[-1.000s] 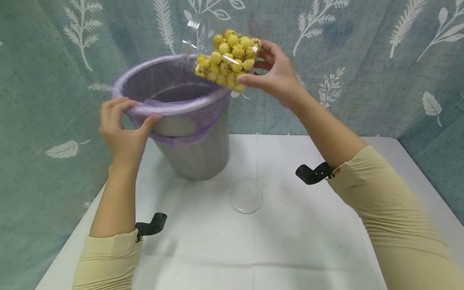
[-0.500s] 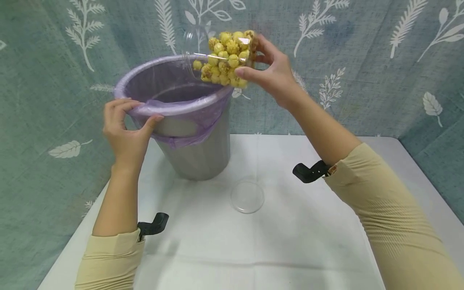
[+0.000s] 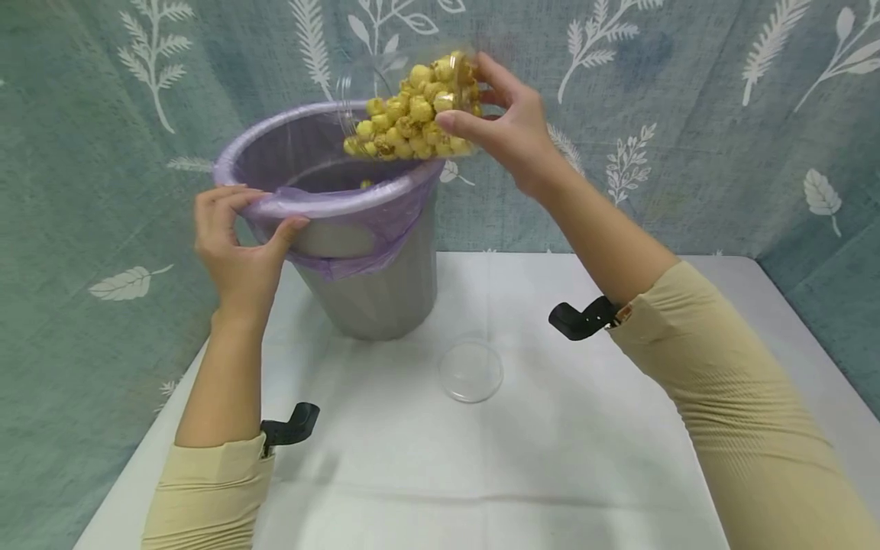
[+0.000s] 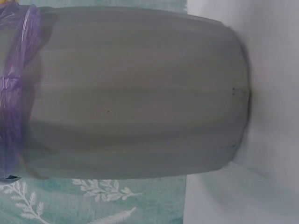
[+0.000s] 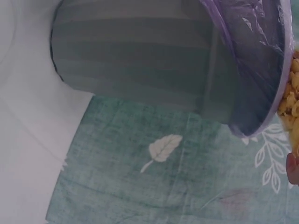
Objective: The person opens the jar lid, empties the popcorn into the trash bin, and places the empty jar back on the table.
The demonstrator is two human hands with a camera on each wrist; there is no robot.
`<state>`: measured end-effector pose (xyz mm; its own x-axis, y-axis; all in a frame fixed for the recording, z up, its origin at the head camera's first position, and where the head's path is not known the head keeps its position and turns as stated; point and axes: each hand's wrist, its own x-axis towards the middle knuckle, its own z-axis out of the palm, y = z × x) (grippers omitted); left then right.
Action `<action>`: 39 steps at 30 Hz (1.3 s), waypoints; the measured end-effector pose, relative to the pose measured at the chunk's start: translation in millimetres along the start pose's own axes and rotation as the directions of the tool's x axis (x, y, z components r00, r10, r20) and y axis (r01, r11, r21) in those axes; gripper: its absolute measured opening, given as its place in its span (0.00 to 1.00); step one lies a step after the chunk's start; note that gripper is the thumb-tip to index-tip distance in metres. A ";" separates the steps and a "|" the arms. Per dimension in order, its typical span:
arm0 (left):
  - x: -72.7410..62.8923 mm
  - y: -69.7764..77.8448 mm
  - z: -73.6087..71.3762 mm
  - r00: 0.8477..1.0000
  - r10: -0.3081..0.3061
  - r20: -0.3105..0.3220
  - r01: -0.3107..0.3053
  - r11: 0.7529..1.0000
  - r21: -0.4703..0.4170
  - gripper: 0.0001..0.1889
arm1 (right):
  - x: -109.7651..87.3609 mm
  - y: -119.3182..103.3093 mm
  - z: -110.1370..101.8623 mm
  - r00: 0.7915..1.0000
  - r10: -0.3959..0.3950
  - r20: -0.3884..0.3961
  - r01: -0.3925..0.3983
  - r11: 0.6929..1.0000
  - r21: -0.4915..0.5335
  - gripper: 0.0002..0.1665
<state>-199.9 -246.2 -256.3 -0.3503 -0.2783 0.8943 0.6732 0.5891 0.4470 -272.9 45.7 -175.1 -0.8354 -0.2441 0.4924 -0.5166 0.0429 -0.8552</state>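
Observation:
My left hand (image 3: 237, 248) grips the near-left rim of a grey trash bin (image 3: 378, 302), its fingers over the edge and thumb on the outside. A translucent purple bag (image 3: 330, 205) lines the bin and folds over the rim. My right hand (image 3: 509, 130) holds the base end of a clear jar (image 3: 352, 90) on its side, mouth facing left above the bin. Yellow popcorn (image 3: 412, 114) lies along the jar's lower side, up to the mouth. One yellow piece (image 3: 367, 184) shows inside the bin. In the right wrist view, popcorn (image 5: 292, 98) appears beside the rim; only a fingertip shows.
A clear round lid (image 3: 470, 371) lies on the white-covered table (image 3: 481, 458), in front of the bin. Behind stands a green-blue curtain (image 3: 687, 153) with white leaf prints. In the left wrist view, the bin's ribbed wall (image 4: 131, 93) fills most of the frame.
My right hand has moved slightly up and left with the jar. The popcorn has slid toward the jar's mouth, and a yellow piece now shows in the bin. My left hand stays on the rim.

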 end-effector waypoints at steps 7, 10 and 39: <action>-0.7 -1.6 -0.5 1.000 0.009 0.013 -0.009 1.000 0.017 0.44 | 6.7 -6.0 3.5 0.999 0.032 -0.004 -0.032 0.995 -0.090 0.49; 0.4 -3.4 -0.4 1.000 0.019 0.018 -0.019 1.000 0.020 0.44 | 9.8 -8.6 4.4 0.999 0.043 -0.005 -0.044 0.992 -0.121 0.48; 0.3 -0.3 0.4 1.000 0.024 0.005 -0.024 0.999 0.026 0.45 | 25.0 -35.3 4.4 0.993 0.116 0.036 -0.107 0.977 -0.183 0.49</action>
<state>-200.5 -246.2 -256.2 -0.3370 -0.2603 0.9048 0.6644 0.6151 0.4244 -274.8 33.8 -133.3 -0.8824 -0.2717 0.3842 -0.4495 0.2453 -0.8590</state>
